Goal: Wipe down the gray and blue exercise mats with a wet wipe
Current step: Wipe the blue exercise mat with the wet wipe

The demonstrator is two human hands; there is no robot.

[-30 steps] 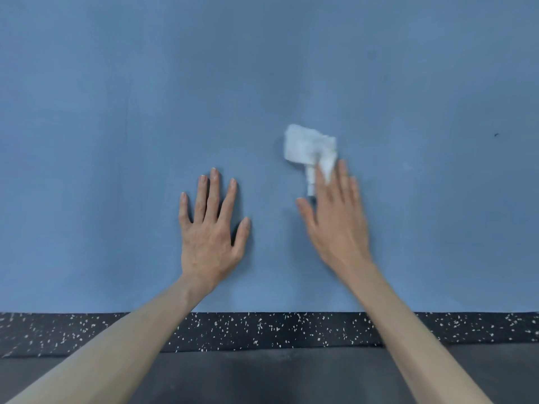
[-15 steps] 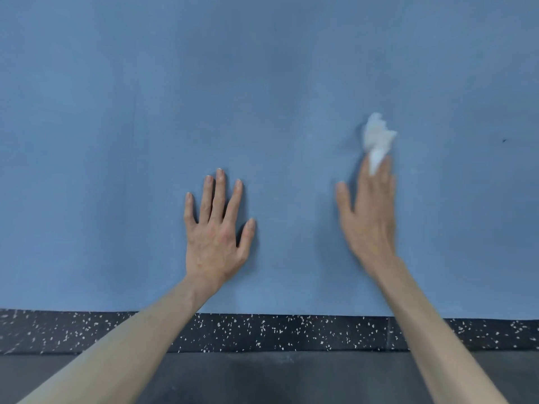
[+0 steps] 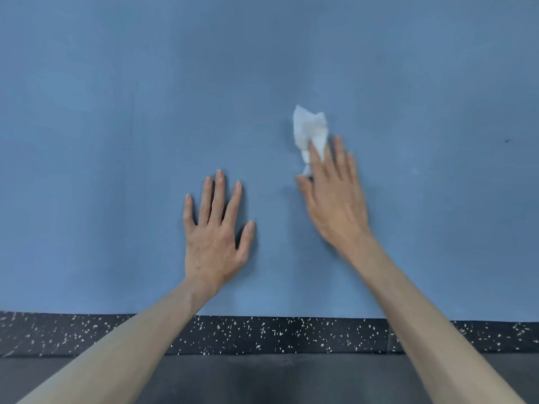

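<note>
The blue exercise mat fills most of the view. A crumpled white wet wipe lies on it right of centre. My right hand presses flat on the wipe's near end, fingertips over it, the rest of the wipe sticking out beyond them. My left hand rests flat on the mat with fingers spread and nothing under it. A gray mat shows along the bottom edge.
A black speckled rubber floor strip runs between the blue mat's near edge and the gray mat. A small dark speck sits on the blue mat at the far right.
My right hand swept the wipe to the right, then back left toward the centre. The wipe went from folded flat to crumpled. The left hand stayed planted.
</note>
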